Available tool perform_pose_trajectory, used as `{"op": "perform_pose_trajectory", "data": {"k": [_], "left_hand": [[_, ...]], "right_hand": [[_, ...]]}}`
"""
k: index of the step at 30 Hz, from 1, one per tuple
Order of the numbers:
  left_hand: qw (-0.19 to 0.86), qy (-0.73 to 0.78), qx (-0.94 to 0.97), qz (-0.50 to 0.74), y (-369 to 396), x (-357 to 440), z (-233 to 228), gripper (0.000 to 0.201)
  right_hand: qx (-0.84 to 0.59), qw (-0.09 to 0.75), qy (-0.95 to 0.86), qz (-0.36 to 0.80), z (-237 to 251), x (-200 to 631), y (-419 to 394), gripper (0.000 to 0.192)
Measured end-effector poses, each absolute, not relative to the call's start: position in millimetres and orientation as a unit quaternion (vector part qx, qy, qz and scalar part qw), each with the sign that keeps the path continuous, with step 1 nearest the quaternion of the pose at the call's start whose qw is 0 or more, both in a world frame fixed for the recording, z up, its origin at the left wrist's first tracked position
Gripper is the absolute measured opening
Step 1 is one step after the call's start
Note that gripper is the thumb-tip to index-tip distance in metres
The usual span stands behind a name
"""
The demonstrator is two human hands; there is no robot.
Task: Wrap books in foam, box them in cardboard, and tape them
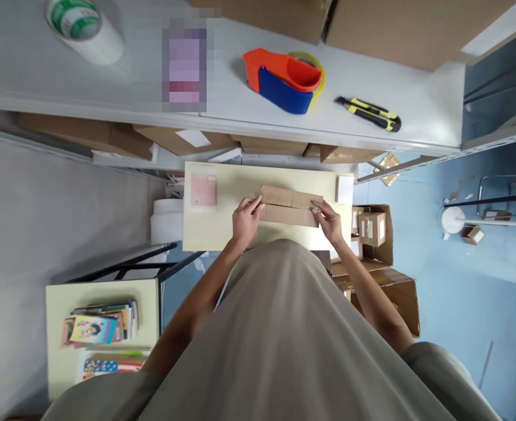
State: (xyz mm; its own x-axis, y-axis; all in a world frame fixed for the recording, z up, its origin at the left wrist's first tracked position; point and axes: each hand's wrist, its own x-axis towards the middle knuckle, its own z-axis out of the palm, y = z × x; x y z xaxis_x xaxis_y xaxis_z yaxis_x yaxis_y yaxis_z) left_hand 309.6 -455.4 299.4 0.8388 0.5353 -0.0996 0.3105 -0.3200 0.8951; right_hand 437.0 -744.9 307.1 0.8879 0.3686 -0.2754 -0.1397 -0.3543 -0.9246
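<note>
Lying on the far grey shelf: an orange and blue tape dispenser (284, 80), a yellow and black utility knife (369, 113) to its right, a roll of tape (85, 29) at far left. Below that, a pale yellow surface (227, 228) carrying a pink card (203, 190) at left and a white slip (344, 189) at right. Right of the surface, open cartons with a small taped box (372, 227); near left, a second table with stacked books (102, 327). Nothing between hands and work.

Flat cardboard box (290, 206) resting mid-surface, long axis running left to right, slightly tilted, seam along its length. Left hand (246, 220) pinching its left end with fingers (255, 204) pressed together; right hand (328, 221) gripping its right end likewise.
</note>
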Motion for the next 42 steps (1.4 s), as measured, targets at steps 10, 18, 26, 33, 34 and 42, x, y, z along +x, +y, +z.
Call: {"op": "perform_pose_trajectory", "data": {"k": [10,18,26,33,34,42], "left_hand": [[0.477,0.243,0.837,0.116,-471.3,311.7,274.2,0.033],[0.471,0.230,0.843,0.119,-471.2,309.6,273.2,0.029],[0.442,0.232,0.853,0.151,-464.2,312.7,280.7,0.033],[0.429,0.165,0.875,0.153,-440.1,320.2,312.1,0.030],[0.428,0.150,0.876,0.162,-436.0,326.6,322.4,0.031],[0.434,0.070,0.846,0.301,-405.9,433.6,432.0,0.040]], "right_hand": [[-0.866,0.472,-0.119,0.118,282.0,439.3,-741.7,0.062],[-0.881,0.445,-0.118,0.108,279.2,440.2,-736.7,0.057],[-0.887,0.420,-0.157,0.106,286.6,438.7,-738.3,0.055],[-0.911,0.342,-0.221,0.061,331.5,447.3,-735.4,0.048],[-0.906,0.345,-0.241,0.037,346.3,457.0,-728.7,0.047],[-0.868,0.287,-0.401,-0.060,476.6,581.4,-580.6,0.063]]}}
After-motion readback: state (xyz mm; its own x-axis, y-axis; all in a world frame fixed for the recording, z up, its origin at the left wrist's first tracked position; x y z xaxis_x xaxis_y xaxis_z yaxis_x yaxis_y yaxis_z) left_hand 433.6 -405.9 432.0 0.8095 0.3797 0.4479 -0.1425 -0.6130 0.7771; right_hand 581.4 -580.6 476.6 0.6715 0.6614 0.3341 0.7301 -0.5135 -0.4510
